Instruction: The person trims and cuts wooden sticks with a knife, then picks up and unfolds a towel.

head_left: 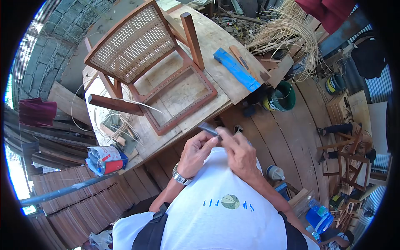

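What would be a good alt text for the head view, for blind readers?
A person's left hand and blurred right hand meet at a small grey object in front of a white shirt. Beyond, a wooden chair with a woven cane back and open seat frame is on a wooden table, loose cane strands beside it.

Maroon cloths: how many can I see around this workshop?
2. One maroon cloth is at the far left, by the dark boards; another maroon cloth is at the top right, beside the pale strands. More could be hidden.
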The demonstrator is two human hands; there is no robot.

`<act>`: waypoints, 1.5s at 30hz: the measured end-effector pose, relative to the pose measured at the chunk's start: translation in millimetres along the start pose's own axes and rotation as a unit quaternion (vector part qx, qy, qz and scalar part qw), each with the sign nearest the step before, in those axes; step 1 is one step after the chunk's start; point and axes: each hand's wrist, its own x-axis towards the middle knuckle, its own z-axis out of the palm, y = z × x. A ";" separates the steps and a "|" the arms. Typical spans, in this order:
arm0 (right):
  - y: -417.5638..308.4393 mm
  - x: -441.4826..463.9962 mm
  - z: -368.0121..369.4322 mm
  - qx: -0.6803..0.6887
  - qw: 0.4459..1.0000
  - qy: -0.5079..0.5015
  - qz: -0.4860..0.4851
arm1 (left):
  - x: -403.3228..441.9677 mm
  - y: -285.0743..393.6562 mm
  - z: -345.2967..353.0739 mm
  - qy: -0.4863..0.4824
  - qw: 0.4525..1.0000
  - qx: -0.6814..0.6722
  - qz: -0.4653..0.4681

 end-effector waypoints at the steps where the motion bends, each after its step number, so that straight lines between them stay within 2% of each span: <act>1: 4.2 3.8 -1.1 -0.011 0.999 0.034 0.025 | -8.4 2.2 -3.6 -0.048 0.999 0.022 -0.003; 2: 12.2 12.5 -14.7 0.023 0.992 0.040 0.114 | -13.6 3.1 -9.0 -0.098 0.994 0.047 -0.004; 3: 19.0 13.1 -17.7 0.025 0.993 0.058 0.103 | -19.2 -0.2 -12.9 -0.123 0.992 -0.008 -0.038; 5: 8.5 2.9 -12.3 0.066 0.996 -0.022 0.060 | -12.2 -4.3 -10.0 -0.066 0.996 -0.021 -0.050; 6: 3.5 -1.1 -8.1 0.102 0.993 -0.050 0.042 | -5.1 -9.5 -14.7 -0.083 0.990 -0.079 -0.081; 8: -3.5 2.0 -11.3 0.070 0.993 -0.091 0.010 | -1.7 -5.6 -12.9 -0.083 0.988 -0.100 -0.084; 10: -4.1 5.8 -11.8 0.062 0.994 -0.090 0.001 | -1.2 -1.3 -9.4 -0.079 0.986 -0.122 -0.087; 12: -0.1 5.1 -10.3 0.032 0.995 -0.071 -0.054 | 0.8 -4.0 -7.9 -0.076 0.987 -0.119 -0.081; 22: 2.2 10.4 -10.3 0.052 0.994 -0.087 -0.037 | 5.1 -8.4 -1.6 -0.058 0.992 -0.093 -0.055; 31: 5.0 10.3 -3.3 -0.036 0.994 -0.045 -0.094 | 11.3 -13.8 4.7 0.034 0.999 0.011 -0.002; 34: 7.9 11.3 -3.7 -0.047 0.993 -0.032 -0.099 | 13.3 -10.8 2.9 0.011 1.000 0.008 -0.004; 35: 9.0 11.9 -4.3 -0.031 0.997 -0.047 -0.055 | 13.6 -9.1 3.2 0.010 1.000 0.008 -0.005; 36: 9.7 12.4 -4.7 -0.014 0.998 -0.062 -0.011 | 13.8 -7.1 3.7 -0.019 0.999 -0.047 -0.021; 37: 9.5 12.6 -5.1 -0.015 0.998 -0.061 -0.010 | 14.6 -5.7 4.1 -0.047 0.993 -0.102 -0.036; 40: 9.0 13.2 -5.9 0.022 0.998 -0.057 0.004 | 17.1 -2.4 -2.3 -0.093 0.982 -0.148 -0.068; 42: 10.1 15.3 -4.8 0.083 0.996 0.002 0.024 | 21.6 -4.8 -4.3 -0.087 0.984 -0.145 -0.060; 45: 7.3 14.8 -10.8 0.072 0.996 -0.051 0.006 | 28.7 -11.0 -8.9 -0.086 0.982 -0.155 -0.064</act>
